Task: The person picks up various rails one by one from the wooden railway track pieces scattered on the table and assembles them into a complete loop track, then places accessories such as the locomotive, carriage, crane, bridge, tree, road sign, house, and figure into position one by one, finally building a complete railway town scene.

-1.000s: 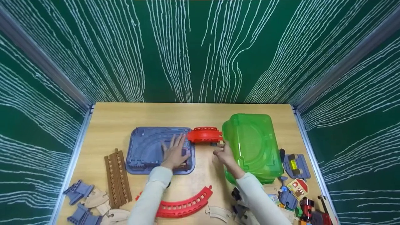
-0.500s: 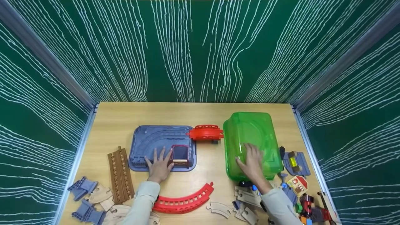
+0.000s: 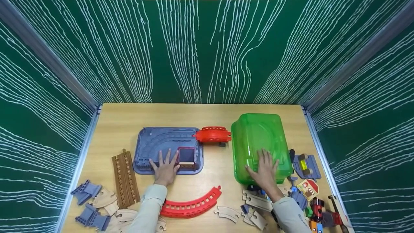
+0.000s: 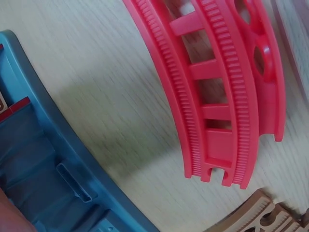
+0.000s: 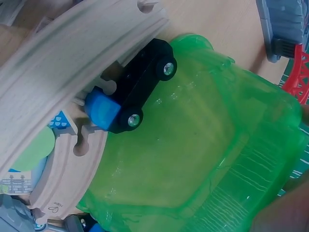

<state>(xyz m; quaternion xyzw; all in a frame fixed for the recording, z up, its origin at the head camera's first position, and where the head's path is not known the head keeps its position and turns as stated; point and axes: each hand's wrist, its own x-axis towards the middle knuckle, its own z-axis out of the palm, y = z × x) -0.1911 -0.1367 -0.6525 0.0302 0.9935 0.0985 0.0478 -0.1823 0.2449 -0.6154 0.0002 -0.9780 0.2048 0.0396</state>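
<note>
My left hand rests with spread fingers on the near side of a grey-blue plastic tray moulded with a curved track. Beside its fingers stands a small dark-red framed block. My right hand lies on the near part of a translucent green plastic box, fingers extended. A red arched track piece bridges the gap between tray and box. In the left wrist view, the tray's rim lies beside a red curved track. The box's side fills much of the right wrist view.
Brown track pieces lie left of the tray, near grey supports and wooden tracks. At the right are a grey piece with a yellow block, a house-shaped tile and a red-black toy train. A black toy wagon touches wooden track.
My left hand has moved from the tray's right side beside the red arch to its near side. My right hand has left the arch's right end and come onto the green box.
</note>
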